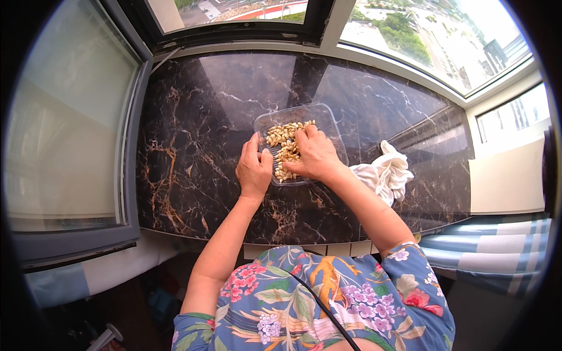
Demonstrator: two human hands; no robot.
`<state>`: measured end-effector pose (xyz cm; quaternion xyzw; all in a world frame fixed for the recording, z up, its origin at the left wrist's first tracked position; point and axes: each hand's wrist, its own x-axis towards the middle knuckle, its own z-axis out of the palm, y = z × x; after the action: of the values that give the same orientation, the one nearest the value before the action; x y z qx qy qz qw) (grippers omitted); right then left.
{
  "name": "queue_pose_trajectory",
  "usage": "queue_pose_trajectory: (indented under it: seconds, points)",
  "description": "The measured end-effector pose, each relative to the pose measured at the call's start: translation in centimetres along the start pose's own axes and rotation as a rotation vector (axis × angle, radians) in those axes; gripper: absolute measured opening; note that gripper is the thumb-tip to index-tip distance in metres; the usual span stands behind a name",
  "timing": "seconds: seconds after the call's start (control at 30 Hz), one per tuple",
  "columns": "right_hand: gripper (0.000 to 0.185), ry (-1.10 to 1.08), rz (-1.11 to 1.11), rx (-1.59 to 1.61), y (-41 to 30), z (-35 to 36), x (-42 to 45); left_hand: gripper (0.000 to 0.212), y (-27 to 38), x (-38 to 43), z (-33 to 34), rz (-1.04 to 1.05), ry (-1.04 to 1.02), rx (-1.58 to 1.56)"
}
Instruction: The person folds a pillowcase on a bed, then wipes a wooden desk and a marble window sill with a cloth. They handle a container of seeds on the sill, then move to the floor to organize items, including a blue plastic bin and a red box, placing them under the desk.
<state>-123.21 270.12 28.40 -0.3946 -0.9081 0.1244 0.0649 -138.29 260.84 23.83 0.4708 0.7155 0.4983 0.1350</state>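
A clear plastic container [300,110] stands on the dark marbled windowsill counter, with pale seeds in their shells [287,151], which look like pumpkin seeds, spread over its ribbed bottom. At its left side my left hand [255,167] grips the wall, thumb over the rim. Inside the container my right hand [317,153] reaches down into the seeds with bent fingers and the thumb spread apart from them. Its fingertips are partly hidden, so whether it holds any seeds cannot be told. A crumpled white cloth [386,171] lies right of the container, beside my right forearm.
An open window sash [131,131] juts in at the left of the dark marbled counter [197,131]. Window frames run along the back and right. A blue and white striped cloth [491,245] hangs at the right, and a black cable [318,298] crosses my floral top.
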Motion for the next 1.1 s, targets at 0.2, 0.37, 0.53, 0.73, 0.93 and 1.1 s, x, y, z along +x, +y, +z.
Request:
queue_pose_trajectory:
  seconds: [0.2, 0.37, 0.53, 0.73, 0.93, 1.1]
  points:
    - [0.059, -0.038, -0.057, 0.072, -0.3, 0.0, 0.3, 0.043, -0.2, 0.2, 0.0, -0.012, -0.001, 0.014]
    - [0.042, -0.050, -0.106, 0.093, 0.1, 0.1, 0.9, 0.043, -0.2, 0.3, 0.1, -0.017, 0.007, 0.010]
    - [0.024, -0.068, -0.183, 0.162, 0.4, 0.3, 0.8, 0.041, 0.1, 0.3, -0.1, -0.030, -0.015, 0.017]
    - [0.018, 0.070, -0.098, 0.356, 0.8, -1.2, 0.8, 0.040, 0.2, 0.5, -0.6, -0.046, -0.048, 0.051]
    - [0.019, 0.248, 0.089, 0.073, 3.9, 1.4, 3.5, 0.040, 0.9, 0.6, -0.6, -0.020, -0.097, 0.058]
    - [0.020, 0.155, -0.012, 0.261, 3.6, 1.8, 5.3, 0.043, 0.2, 0.6, -0.6, -0.043, -0.077, -0.038]
